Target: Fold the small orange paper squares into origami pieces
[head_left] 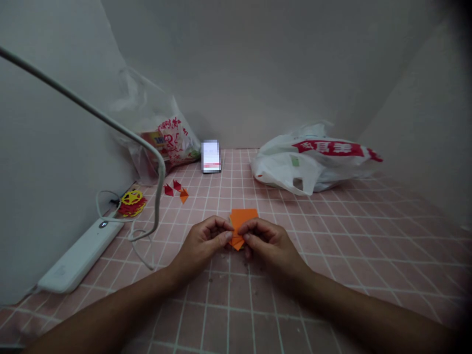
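One left hand (207, 237): pinching narrow, gripping the left edge of the orange paper (245, 217), working just beside its partner.
Right hand (273, 240): pinching narrow as well, gripping the near right side, partly hiding the layers there.
Orange paper: sitting between both hands over the pink tiled tabletop (354, 236), showing a straight far edge, tapering to a point at the near end; touching the tiles or hovering just above, impossible to tell.
Creases: crossing near the point, apparently being folded right now.
Clean folding: calling, most likely, for matching edges before pressing, holding steady on the left while smoothing on the right, running from the middle outward.
Slipping risk: letting stacked layers drift, probably skewing that point; pinching close to the crease, perhaps helping.
Red pieces (168, 190) and small orange piece (184, 195): lying farther off to the left, well apart from the hands.
Phone (211, 156): glowing at the far side, leaning upright.
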`<state>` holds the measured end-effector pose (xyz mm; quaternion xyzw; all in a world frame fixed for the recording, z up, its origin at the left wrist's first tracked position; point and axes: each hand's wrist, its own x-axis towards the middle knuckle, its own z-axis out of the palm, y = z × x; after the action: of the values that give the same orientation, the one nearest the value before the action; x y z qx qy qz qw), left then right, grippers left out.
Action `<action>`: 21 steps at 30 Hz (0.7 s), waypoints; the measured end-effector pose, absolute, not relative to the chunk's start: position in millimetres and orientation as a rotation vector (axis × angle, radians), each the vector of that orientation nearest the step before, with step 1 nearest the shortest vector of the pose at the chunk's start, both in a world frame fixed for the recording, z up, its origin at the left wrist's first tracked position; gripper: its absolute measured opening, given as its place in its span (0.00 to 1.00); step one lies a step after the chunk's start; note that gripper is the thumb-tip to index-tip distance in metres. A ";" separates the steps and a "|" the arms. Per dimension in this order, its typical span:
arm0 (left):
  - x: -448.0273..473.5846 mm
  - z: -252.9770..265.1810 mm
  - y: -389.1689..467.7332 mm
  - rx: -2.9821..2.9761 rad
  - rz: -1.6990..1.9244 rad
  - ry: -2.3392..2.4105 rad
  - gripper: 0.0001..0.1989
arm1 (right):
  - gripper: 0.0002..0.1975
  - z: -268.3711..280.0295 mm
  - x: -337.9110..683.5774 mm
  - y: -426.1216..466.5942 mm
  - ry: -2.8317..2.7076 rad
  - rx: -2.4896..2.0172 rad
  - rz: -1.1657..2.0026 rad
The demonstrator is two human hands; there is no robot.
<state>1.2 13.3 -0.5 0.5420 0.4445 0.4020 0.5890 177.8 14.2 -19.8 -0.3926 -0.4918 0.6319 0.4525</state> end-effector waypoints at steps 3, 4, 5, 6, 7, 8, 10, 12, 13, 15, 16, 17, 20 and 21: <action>3.1 -0.6 12.5 1.254 0.991 1.008 0.14 | 0.03 -18.0 177.8 14.1 -1.195 -0.976 1.543; 3.8 -1.1 12.0 1.255 1.013 1.000 0.15 | 0.03 -17.2 178.0 13.8 -1.190 -0.977 1.539; 4.4 -1.8 11.7 1.259 1.031 0.994 0.16 | 0.03 -16.3 178.3 13.3 -1.190 -0.978 1.534; 4.8 -2.7 11.4 1.265 1.041 0.990 0.16 | 0.03 -15.4 178.6 12.7 -1.196 -0.982 1.527; 5.0 -3.8 11.3 1.272 1.045 0.987 0.15 | 0.03 -14.4 179.0 11.9 -1.211 -0.985 1.522; 5.0 -4.9 11.4 1.280 1.048 0.983 0.13 | 0.03 -13.6 179.3 11.2 -1.228 -0.986 1.516; 4.5 -6.8 11.9 1.299 1.056 0.980 0.10 | 0.03 -12.3 179.7 9.8 -1.257 -0.979 1.507; 3.8 -7.5 12.4 1.320 1.056 0.987 0.08 | 0.03 -12.0 179.5 8.9 -1.273 -0.979 1.503; 3.4 -7.2 12.4 1.329 1.050 0.993 0.08 | 0.04 -12.3 179.3 8.6 -1.277 -0.984 1.499; 2.5 -5.6 12.1 1.336 1.033 1.003 0.08 | 0.05 -13.4 178.9 8.5 -1.274 -0.993 1.489; 2.2 -4.3 11.8 1.334 1.024 1.009 0.09 | 0.05 -14.1 178.7 8.5 -1.269 -0.995 1.485; 1.8 -2.8 11.4 1.329 1.011 1.018 0.10 | 0.05 -14.7 178.6 8.6 -1.263 -0.996 1.485; 1.7 1.1 10.3 1.308 0.967 1.062 0.11 | 0.05 -15.7 178.6 8.8 -1.271 -1.010 1.481; 1.9 1.9 10.1 1.305 0.959 1.078 0.11 | 0.05 -15.6 178.7 8.8 -1.282 -1.016 1.476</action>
<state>1.9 10.1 1.9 0.5543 0.4578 0.4076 0.5631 178.7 8.8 -15.6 -0.4115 -0.5189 0.5974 0.4523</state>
